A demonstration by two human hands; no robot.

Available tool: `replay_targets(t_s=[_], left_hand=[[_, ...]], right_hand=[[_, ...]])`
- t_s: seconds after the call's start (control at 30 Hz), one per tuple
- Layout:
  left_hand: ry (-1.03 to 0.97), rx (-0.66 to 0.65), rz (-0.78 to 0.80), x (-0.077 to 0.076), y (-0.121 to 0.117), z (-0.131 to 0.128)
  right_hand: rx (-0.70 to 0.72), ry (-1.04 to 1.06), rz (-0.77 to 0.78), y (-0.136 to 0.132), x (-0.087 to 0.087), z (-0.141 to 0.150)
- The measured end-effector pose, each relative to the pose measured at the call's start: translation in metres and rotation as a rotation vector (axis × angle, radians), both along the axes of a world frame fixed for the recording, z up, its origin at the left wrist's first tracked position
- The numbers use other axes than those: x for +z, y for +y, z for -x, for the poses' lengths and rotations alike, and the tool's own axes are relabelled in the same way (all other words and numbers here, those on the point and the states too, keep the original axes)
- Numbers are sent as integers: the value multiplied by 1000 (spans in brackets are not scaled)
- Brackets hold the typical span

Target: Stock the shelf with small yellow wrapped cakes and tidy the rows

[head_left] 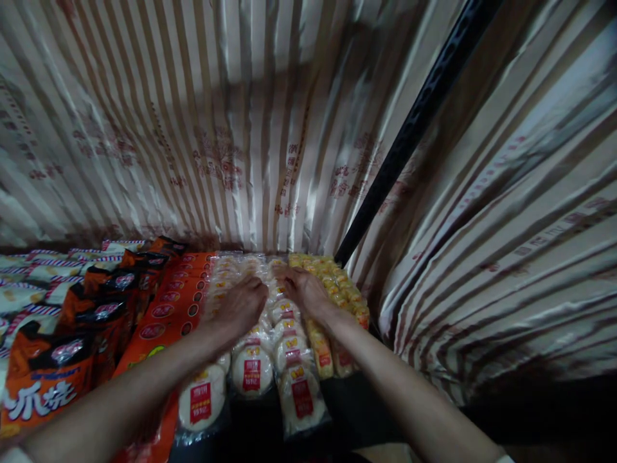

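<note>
My left hand (247,302) reaches over the middle rows of round white rice crackers (251,370) in clear wrappers with red labels. Its fingers are curled closed at the far part of these rows, and what they grip is hidden. My right hand (304,287) is close by on the right, over another row of wrapped rice crackers (299,395). Its fingers are bent down and closed among the clear wrappers; I cannot make out what is in them. Yellow wrapped snacks (344,283) lie just right of this hand.
Orange and black snack bags (48,379) stand in a row at the left, with white bags (24,292) beyond them. An orange printed package (166,305) lies beside the crackers. A striped sheet (193,128) hangs behind, and a dark slotted post (409,135) rises at right.
</note>
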State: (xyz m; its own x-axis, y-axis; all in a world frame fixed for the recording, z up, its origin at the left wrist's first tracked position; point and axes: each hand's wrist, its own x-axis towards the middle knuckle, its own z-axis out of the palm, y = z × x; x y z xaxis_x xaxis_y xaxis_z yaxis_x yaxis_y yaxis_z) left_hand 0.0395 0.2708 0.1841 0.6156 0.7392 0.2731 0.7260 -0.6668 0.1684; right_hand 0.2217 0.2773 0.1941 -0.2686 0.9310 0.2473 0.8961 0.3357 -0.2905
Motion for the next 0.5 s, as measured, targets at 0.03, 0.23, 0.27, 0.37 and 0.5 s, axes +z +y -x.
replay_targets(t_s=[0.03,0.23,0.27,0.37,0.5], left_hand=[[5,23,8,1,13,-3],[-16,163,7,0,85,-16],[-4,179,16,-1,95,-18],[54,181,36,-7,119,-25],[128,144,34,-17,139,-37]], right_hand=[[5,-9,-4,9,1,-2],[8,-114,45,58,4,-11],[2,-134,46,65,4,-12],[-13,-206,68,84,0,-14],[-25,-259,136,102,-4,-16]])
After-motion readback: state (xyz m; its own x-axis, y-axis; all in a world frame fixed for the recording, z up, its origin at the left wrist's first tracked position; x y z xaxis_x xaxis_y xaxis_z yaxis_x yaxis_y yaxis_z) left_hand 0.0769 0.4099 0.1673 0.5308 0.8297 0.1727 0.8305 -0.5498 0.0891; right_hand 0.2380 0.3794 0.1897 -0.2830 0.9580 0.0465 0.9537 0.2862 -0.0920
